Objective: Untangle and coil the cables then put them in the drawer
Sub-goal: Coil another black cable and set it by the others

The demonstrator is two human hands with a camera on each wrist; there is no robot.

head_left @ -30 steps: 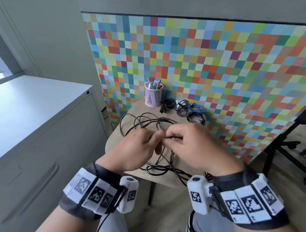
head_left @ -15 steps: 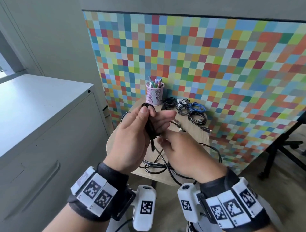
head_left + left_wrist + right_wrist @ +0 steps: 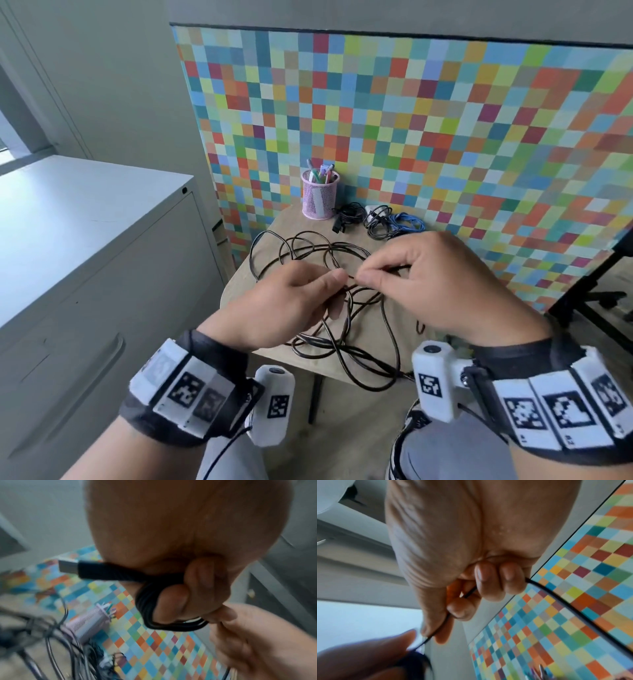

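Above the small round wooden table [image 3: 246, 284], long thin black cable [image 3: 390, 329] pinched between left hand [image 3: 281, 308] thumb and fingers, few loops wrapped there, right hand [image 3: 442, 284] fingertips gripping the adjoining strand

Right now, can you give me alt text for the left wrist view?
The left hand grips a small coil of black cable, its USB plug sticking out left. The right hand touches the coil; a pink pen cup is blurred behind.

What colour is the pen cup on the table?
Pink mesh; the pen cup shows best in the head view.
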